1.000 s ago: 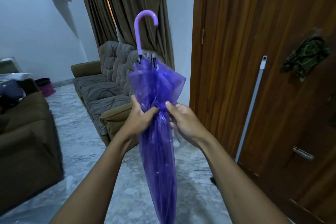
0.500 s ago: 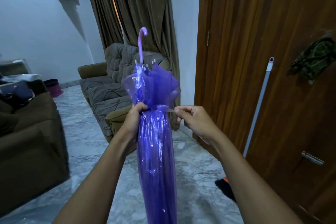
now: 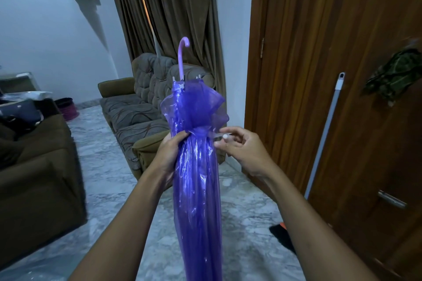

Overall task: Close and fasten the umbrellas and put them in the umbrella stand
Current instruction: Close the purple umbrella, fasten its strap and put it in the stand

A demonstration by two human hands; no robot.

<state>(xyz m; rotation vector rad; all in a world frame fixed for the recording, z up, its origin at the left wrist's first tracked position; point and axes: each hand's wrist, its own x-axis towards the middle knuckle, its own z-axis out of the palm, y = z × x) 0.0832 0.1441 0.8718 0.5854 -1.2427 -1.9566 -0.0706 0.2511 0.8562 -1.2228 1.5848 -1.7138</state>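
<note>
- The umbrella (image 3: pixel 197 189) stands upright between the two forearms, handle (image 3: pixel 182 52) at the top, its purple canopy gathered into a long bundle that runs out of view at the bottom.
- The left hand (image 3: pixel 170 155) is clenched around the bundle just below the flared top, squeezing the folds together.
- The right hand (image 3: pixel 242 150) pinches the clear strap (image 3: pixel 219 136) between thumb and fingertips; a small white snap (image 3: pixel 225 136) shows at its free end, held out just beside the bundle.
- My guess is the fastening is the step in hand: the strap is pulled out but not yet wrapped round.
- To do it well, I would keep the left grip tight so the folds don't spring loose, draw the strap snug around the waist of the bundle, and press the snap squarely onto its mate, which I cannot see from here.
- The slick plastic looks liable to slip and bunch, so smoothing the loose flaps under the strap first should help.
- Further off, a pole (image 3: pixel 326 130) leans against the wooden door (image 3: pixel 308 75) on the right.
- A sofa (image 3: pixel 137 116) sits behind the umbrella, before brown curtains (image 3: pixel 173 7).
- No umbrella stand is in view that I can pick out.
</note>
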